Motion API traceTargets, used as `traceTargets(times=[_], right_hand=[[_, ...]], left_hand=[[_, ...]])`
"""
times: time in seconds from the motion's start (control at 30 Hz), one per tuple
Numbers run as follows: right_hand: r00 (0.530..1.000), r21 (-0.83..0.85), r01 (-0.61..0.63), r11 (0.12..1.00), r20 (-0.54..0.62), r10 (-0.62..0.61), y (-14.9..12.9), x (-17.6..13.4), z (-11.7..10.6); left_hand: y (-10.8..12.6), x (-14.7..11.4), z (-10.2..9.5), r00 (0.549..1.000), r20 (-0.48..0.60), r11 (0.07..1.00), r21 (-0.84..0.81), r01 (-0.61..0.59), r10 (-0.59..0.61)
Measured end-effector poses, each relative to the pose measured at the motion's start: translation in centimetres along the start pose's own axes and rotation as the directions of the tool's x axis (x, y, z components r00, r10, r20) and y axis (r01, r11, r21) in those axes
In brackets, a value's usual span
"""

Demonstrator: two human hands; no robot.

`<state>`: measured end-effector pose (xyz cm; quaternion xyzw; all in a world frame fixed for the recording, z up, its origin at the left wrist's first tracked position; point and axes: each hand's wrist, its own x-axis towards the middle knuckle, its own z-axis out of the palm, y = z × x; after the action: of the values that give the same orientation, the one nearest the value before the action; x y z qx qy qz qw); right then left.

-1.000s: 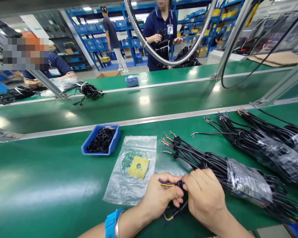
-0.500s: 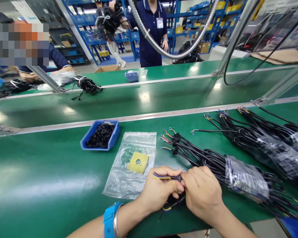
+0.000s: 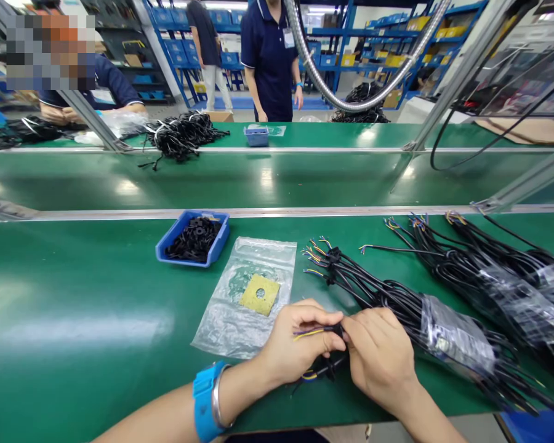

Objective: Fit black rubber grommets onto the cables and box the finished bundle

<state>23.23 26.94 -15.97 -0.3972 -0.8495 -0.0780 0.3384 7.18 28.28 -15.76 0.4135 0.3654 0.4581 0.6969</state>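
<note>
My left hand [image 3: 300,335] pinches a small black grommet [image 3: 337,329] on the end of a black cable, with thumb and fingers closed. Thin blue and yellow wires [image 3: 310,333] stick out of that end toward the left. Close against it, my right hand [image 3: 379,354] is closed round the same cable, most of which its fingers hide. Under my hands another cable end with a black grommet [image 3: 331,367] lies on the bench. Just beyond, a taped bundle of black cables [image 3: 388,295] has grommets near its stripped ends.
Left of centre stands a blue bin [image 3: 215,249] of small black parts. A clear zip bag [image 3: 231,326] lies under a yellow square pad [image 3: 260,295] with a hole. More cable bundles [image 3: 471,271] lie at right. Metal posts [image 3: 461,74] rise beyond; co-workers stand across the green bench [image 3: 74,289].
The view has shifted slightly. Across the bench, a co-worker's hand that held up a black cable bundle is lowered, and a larger cable pile lies there. My hands keep their hold.
</note>
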Motion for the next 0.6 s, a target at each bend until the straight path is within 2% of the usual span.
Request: traceTargets(times=[0.17,0.27,0.33,0.47,0.6], right_hand=[[0.999,0.027,0.039,0.999,-0.019,-0.038,0.1,-0.2,-0.2],[0.999,0.016,0.048,0.999,-0.015,-0.048,0.2,-0.2,-0.2],[0.999,0.003,0.037,0.999,-0.014,-0.037,0.2,-0.1,-0.2],[1.0,-0.046,0.024,0.999,0.016,-0.023,0.0,0.2,0.0],[0.995,-0.039,0.014,0.999,0.101,-0.01,-0.5,0.3,-1.4]], left_hand=[[-0.7,0.3,0.1,1.0,0.005,0.999,0.035,-0.015,0.014],[-0.6,0.6,-0.5,0.998,-0.001,0.992,0.106,-0.064,0.065],[-0.1,0.8,-0.9,0.997,0.033,0.981,0.177,-0.076,0.072],[1.5,0.8,-2.1,0.995,0.097,0.939,0.337,-0.068,0.037],[2.1,0.6,-3.4,0.993,0.1,0.935,0.353,0.03,-0.069]])
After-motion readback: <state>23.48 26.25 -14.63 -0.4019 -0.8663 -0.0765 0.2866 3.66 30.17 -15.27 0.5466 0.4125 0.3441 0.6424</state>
